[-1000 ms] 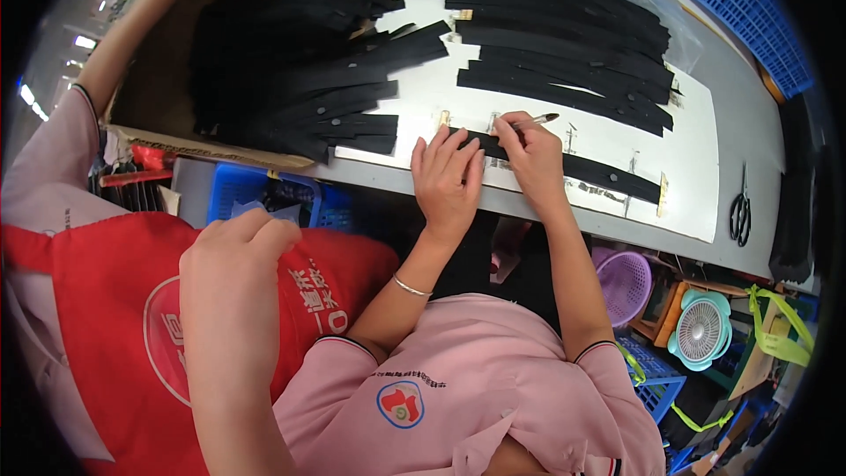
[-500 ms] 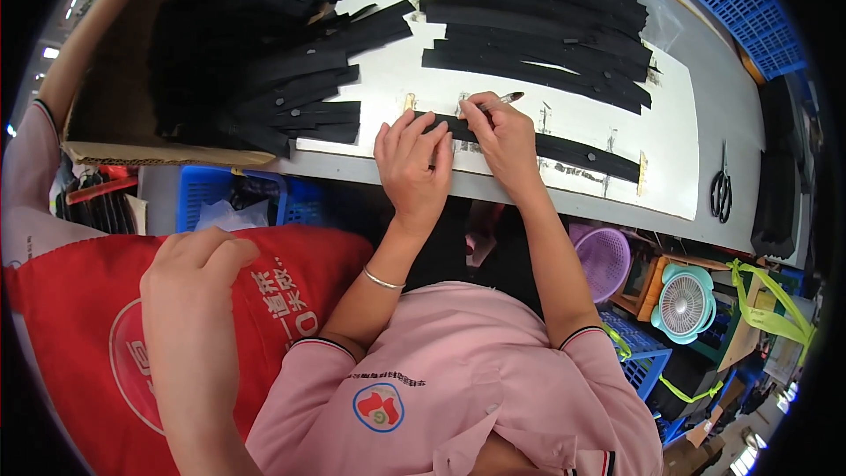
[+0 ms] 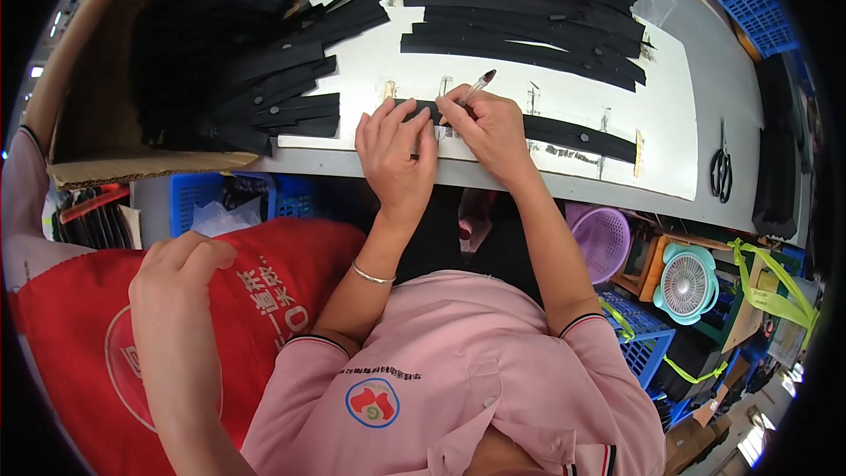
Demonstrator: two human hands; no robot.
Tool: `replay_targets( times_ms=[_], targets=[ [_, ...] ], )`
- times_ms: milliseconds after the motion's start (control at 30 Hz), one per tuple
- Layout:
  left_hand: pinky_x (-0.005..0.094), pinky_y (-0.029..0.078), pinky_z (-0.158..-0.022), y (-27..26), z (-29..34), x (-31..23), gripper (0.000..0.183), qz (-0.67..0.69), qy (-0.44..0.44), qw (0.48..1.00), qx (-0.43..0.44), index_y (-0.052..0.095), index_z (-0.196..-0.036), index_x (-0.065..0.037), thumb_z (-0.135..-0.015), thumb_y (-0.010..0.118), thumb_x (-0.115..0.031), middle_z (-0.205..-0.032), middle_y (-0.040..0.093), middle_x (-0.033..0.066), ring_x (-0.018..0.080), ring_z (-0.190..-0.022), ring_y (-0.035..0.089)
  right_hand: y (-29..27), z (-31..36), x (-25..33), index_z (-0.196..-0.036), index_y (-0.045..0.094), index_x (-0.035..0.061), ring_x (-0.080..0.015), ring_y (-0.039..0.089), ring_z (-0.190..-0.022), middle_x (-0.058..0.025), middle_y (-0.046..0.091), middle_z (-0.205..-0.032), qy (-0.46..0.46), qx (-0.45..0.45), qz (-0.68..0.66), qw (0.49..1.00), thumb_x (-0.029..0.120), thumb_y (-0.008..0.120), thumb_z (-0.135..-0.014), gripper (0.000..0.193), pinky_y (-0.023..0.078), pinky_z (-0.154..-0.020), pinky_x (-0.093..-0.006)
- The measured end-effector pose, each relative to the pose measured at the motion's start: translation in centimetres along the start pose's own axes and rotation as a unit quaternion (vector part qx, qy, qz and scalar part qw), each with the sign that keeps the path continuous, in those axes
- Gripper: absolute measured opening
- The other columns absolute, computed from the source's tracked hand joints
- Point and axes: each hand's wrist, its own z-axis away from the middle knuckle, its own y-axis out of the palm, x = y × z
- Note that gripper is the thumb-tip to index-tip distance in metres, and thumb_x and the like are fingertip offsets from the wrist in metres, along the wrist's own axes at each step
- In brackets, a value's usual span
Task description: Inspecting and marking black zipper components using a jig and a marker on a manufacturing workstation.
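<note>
one slim, clear pen (image 3: 479, 85) is sitting clamped between the right hand (image 3: 495, 130)'s thumb and fingers, leaning steeper than a second ago. the left hand (image 3: 397, 159) is lying with fingers extended, pressing a flat black strip (image 3: 568, 132) that is stretching across the smooth white board (image 3: 665, 92), centre to right of centre. upper left, a cardboard box (image 3: 150, 167) is holding loose strips (image 3: 238, 70); below it, a blue crate (image 3: 182, 203) is holding crinkled plastic (image 3: 220, 219).

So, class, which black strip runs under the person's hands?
The lone strip near the front edge of the white board, under the left hand and right hand; other strips are bunched farther back or leftward.
</note>
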Motion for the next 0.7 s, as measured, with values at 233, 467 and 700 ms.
replay_targets(
  times_ms=[233,467,700],
  targets=[
    [0.049,0.038,-0.114,0.0,-0.1,0.0,0.015,-0.002,0.001,1.0,0.0,0.079,-0.1,-0.01,-0.085,0.076,-0.008,-0.114,0.074,0.0047,0.0283,-0.121,0.063,0.4,-0.1,0.3,-0.086,0.077,0.0041,-0.0243,0.068,-0.06,-0.0089,0.073,-0.074,-0.04,-0.026,0.018,0.999,0.027,0.072,-0.094,0.025,0.05,-0.057,-0.0322],
    [0.0498,0.038,-0.114,0.3,-0.2,-0.1,0.017,-0.003,0.004,1.0,0.0,0.079,-0.101,-0.01,-0.084,0.077,-0.007,-0.114,0.074,0.005,0.0286,-0.121,0.064,-0.3,0.2,0.0,-0.092,0.077,0.003,-0.0195,0.067,-0.06,-0.0087,0.072,-0.074,-0.018,-0.02,-0.049,0.998,0.023,0.071,-0.095,0.021,0.05,-0.058,-0.0293],
    [0.0512,0.037,-0.115,0.0,0.1,0.0,0.016,-0.015,0.014,1.0,0.006,0.079,-0.102,-0.009,-0.086,0.076,-0.007,-0.115,0.074,0.0053,0.0294,-0.122,0.063,-6.6,2.9,-0.3,-0.097,0.074,0.0,-0.0016,0.056,-0.062,-0.0007,0.071,-0.073,0.03,-0.187,-0.109,0.976,0.014,0.069,-0.098,0.015,0.043,-0.057,-0.021]
  ],
)
